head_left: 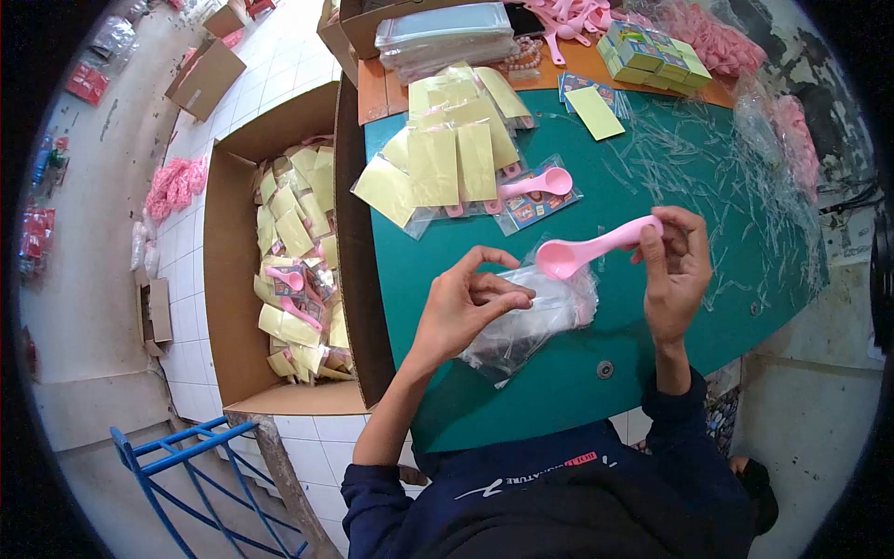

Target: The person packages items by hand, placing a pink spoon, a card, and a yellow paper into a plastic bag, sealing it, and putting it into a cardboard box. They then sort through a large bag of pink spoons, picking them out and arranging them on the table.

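A pink measuring spoon (596, 248) is pinched at its handle end by my right hand (678, 270), its round bowl pointing left. Below the bowl lies a pile of clear plastic bags (535, 321) on the green tabletop. My left hand (473, 303) is over the left side of these bags, index finger raised, thumb and another fingertip close together; I cannot tell what is between them. Farther back, a packed pink spoon with a printed card (535, 197) lies beside a heap of bagged cream cards (447, 154).
A large cardboard box (223, 307) full of similar packets stands left of the table. Along the back are stacked clear bags (442, 37), loose pink spoons (563, 20) and small card bundles (652, 58). Plastic strips (689, 177) litter the right side. A blue metal frame (200, 466) stands lower left.
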A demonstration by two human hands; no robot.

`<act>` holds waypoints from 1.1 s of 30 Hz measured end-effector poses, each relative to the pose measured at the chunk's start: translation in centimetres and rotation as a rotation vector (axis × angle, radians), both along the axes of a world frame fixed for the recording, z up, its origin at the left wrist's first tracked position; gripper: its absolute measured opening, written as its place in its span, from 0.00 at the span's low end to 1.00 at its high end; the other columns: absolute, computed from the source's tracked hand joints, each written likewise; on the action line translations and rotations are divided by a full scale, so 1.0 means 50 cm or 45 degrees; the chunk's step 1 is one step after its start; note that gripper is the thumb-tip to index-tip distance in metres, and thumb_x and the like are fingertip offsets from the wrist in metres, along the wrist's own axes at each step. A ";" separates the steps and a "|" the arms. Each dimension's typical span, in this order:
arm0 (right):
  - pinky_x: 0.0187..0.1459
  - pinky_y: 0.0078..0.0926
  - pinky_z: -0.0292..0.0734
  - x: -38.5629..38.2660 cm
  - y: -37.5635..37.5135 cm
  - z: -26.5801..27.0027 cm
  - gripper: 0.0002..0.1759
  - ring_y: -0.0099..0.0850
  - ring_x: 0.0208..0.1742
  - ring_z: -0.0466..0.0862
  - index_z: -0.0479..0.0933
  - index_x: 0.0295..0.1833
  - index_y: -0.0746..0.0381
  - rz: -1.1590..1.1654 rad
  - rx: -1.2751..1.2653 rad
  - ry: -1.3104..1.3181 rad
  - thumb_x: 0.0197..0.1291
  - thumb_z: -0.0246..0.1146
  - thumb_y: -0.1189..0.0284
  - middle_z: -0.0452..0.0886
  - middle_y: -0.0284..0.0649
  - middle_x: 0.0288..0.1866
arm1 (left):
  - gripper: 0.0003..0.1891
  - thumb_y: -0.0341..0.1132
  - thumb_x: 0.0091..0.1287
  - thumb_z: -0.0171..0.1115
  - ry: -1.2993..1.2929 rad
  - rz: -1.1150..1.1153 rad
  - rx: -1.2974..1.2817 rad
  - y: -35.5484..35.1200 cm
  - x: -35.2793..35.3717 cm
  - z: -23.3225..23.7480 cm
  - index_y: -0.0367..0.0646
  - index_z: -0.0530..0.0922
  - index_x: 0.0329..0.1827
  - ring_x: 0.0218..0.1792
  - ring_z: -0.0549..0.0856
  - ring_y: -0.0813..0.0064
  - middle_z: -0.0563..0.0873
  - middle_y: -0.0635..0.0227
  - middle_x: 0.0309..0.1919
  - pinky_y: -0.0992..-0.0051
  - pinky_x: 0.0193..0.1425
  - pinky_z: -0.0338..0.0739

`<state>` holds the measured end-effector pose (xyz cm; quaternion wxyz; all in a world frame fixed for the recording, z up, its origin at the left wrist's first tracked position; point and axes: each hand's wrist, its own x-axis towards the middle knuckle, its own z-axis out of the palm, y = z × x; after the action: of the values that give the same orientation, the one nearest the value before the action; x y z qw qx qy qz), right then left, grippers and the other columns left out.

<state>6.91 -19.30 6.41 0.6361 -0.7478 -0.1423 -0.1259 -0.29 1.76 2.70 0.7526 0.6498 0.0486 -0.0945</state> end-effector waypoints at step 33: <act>0.50 0.44 0.71 0.377 0.013 -0.104 0.19 0.48 0.50 0.74 0.72 0.44 0.68 -0.003 -1.525 -0.122 0.52 0.63 0.66 0.73 0.54 0.42 | 0.15 0.35 0.73 0.46 -0.577 0.345 -0.046 0.020 -0.004 0.028 0.32 0.77 0.39 0.32 0.82 0.80 0.85 0.60 0.34 0.80 0.38 0.77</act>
<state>25.75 -18.63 1.23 0.0970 -0.9698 -0.2161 -0.0579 -0.50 2.77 4.12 0.7616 0.6283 -0.0364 0.1542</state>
